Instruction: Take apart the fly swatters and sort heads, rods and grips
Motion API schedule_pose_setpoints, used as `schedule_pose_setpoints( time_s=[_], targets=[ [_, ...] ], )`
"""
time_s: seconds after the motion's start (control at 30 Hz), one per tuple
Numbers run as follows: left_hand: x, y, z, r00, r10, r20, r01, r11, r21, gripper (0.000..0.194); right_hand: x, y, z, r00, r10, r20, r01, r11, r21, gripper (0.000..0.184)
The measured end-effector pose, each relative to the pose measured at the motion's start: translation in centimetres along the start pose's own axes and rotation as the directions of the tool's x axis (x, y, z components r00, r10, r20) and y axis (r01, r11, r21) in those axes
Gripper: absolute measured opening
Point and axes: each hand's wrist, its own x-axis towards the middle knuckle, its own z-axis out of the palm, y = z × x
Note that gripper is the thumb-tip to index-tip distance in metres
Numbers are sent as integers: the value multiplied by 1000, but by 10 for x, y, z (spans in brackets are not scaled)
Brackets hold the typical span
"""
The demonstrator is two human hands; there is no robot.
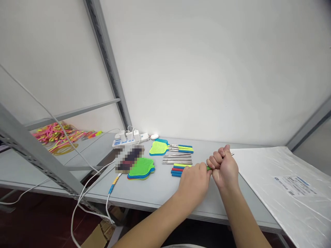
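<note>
My left hand [194, 182] is closed around a green handle grip [208, 168], most of which is hidden in the fist. Pressed up close to it, my right hand [225, 169] is wrapped round a thin metal rod [232, 154] whose tip pokes out past the fingers. Where rod and grip meet is covered by my fingers. Just left of my hands lie several coloured handle grips [177, 174]. Loose metal rods [177, 161] lie behind those. Farther back are fly swatters [159, 148] with rods and grips attached. A stack of swatter heads [141, 167], green on top, sits to the left.
A power strip [130, 140] with plugs and white cables stands at the back left, near a metal shelf post [111, 62]. A large white wrapped package [284, 179] covers the table's right side. Colourful plastic pieces [59, 134] are heaped far left.
</note>
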Motion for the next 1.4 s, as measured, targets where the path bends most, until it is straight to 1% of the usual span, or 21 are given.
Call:
schedule_pose_setpoints(
  time_s=[0.1, 0.2, 0.27, 0.33, 0.4, 0.47, 0.5, 0.53, 0.6, 0.73, 0.83, 0.87, 0.9, 0.93, 1.0, 1.03, 1.07, 1.13, 1.2, 1.3, 1.4],
  targets=[
    [-2, -2, 9, 1000, 10, -21, -9, 1000, 5, 24, -8, -2, 3, 999, -38, 4, 38, 999, -28, 51],
    [-7, 4, 3, 993, -58, 99, 63, 997, -47, 25, -13, -7, 2, 998, 41, 42, -38, 997, -73, 51],
    [-7, 10, -6, 965, -125, 231, 154, 982, -112, 32, -11, -10, 4, 993, 98, 67, -93, 993, -69, 51],
    [-2, 14, -16, 895, -196, 400, 285, 942, -176, 39, -7, -12, 8, 987, 139, 84, -134, 989, -56, 49],
    [3, 13, -26, 766, -245, 594, 459, 856, -239, 41, -3, -13, 13, 979, 180, 100, -176, 983, -52, 48],
    [8, 7, -33, 620, -229, 750, 631, 713, -305, 40, 2, -12, 18, 965, 230, 126, -224, 973, -55, 47],
    [9, 3, -35, 568, -200, 799, 696, 635, -336, 40, 4, -12, 19, 956, 257, 140, -252, 966, -56, 47],
    [10, -1, -35, 536, -169, 827, 741, 562, -366, 39, 6, -11, 20, 947, 284, 152, -278, 959, -56, 47],
    [8, -9, -34, 524, -122, 843, 783, 458, -421, 39, 9, -10, 19, 927, 333, 173, -329, 943, -49, 47],
    [-3, -14, -21, 548, -69, 834, 800, 336, -497, 37, 11, -12, 15, 896, 383, 223, -388, 921, -24, 48],
    [-12, -13, -10, 590, -59, 805, 788, 262, -558, 37, 10, -20, 12, 859, 396, 325, -421, 907, 5, 47],
    [-13, -13, -8, 607, -67, 792, 776, 263, -573, 38, 10, -22, 11, 844, 395, 364, -428, 904, 11, 46],
    [-13, -12, -7, 621, -81, 780, 762, 298, -575, 40, 10, -25, 11, 833, 389, 394, -428, 904, 11, 46],
    [-12, -12, -7, 633, -101, 768, 737, 383, -557, 41, 10, -27, 10, 827, 382, 413, -421, 907, 4, 46],
    [-6, -9, -10, 685, -171, 709, 587, 705, -398, 41, 10, -27, 8, 849, 352, 395, -374, 927, -22, 46],
    [-3, -8, -12, 732, -198, 652, 464, 846, -264, 41, 10, -26, 6, 877, 326, 353, -334, 942, -39, 46],
    [0, -6, -13, 787, -209, 581, 340, 932, -125, 41, 9, -23, 5, 913, 288, 289, -284, 957, -56, 46],
    [2, -4, -12, 891, -186, 414, 173, 983, 69, 38, 5, -15, 2, 976, 175, 132, -164, 982, -89, 47],
    [-3, -3, -5, 948, -152, 279, 118, 984, 137, 29, -4, -6, 0, 1000, 31, 5, -30, 992, -120, 49],
    [-16, -5, 8, 976, -111, 188, 66, 971, 229, 17, -19, 1, -3, 993, -107, -55, 97, 982, -161, 50],
    [-26, -5, 8, 965, -127, 230, 69, 967, 244, 22, -28, -2, -6, 998, -43, -40, 36, 986, -160, 49]
  ],
)
